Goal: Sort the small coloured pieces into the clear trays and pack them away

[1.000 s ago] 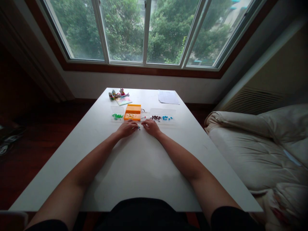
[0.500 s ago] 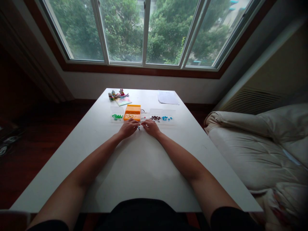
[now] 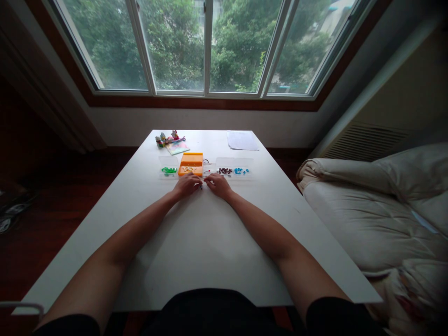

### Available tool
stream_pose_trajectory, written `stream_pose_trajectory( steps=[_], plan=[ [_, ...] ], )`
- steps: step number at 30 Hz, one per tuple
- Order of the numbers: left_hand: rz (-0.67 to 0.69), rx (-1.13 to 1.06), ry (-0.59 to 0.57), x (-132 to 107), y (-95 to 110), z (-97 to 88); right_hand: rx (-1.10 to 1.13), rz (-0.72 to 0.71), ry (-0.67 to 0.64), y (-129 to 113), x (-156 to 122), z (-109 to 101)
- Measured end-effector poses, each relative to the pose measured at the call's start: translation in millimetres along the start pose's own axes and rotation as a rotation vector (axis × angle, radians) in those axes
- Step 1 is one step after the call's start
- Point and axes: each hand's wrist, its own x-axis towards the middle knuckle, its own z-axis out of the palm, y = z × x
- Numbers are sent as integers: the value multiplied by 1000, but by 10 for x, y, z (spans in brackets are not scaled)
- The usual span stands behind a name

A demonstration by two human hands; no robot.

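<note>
My left hand (image 3: 186, 185) and my right hand (image 3: 217, 185) rest on the white table (image 3: 203, 233), fingertips nearly touching, both pinched on a tiny dark piece (image 3: 202, 186) between them that I cannot name. Just beyond my hands sits an orange tray (image 3: 191, 164) with small bits in it. A clear tray (image 3: 169, 167) with green pieces lies to its left. Another clear tray (image 3: 234, 168) with dark red and blue pieces lies to its right.
At the table's far edge stand a small colourful toy model (image 3: 167, 138), a picture card (image 3: 177, 148) and a sheet of paper (image 3: 242, 140). A white duvet on a bed (image 3: 378, 210) lies to the right. Windows (image 3: 206, 46) face me. Dark wooden floor (image 3: 35, 219) on the left.
My hands have drawn slightly closer together over the tiny piece. The view has tilted a little; nothing else moved.
</note>
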Motion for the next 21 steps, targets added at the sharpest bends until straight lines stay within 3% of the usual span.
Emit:
stream_pose_trajectory(
  steps=[13,21],
  plan=[
    [85,122,-63,119,81,-30,-5,-10,7,20,-2,15],
    [69,84,-58,131,126,-35,7,1,16,-3,3,-13]
  ],
)
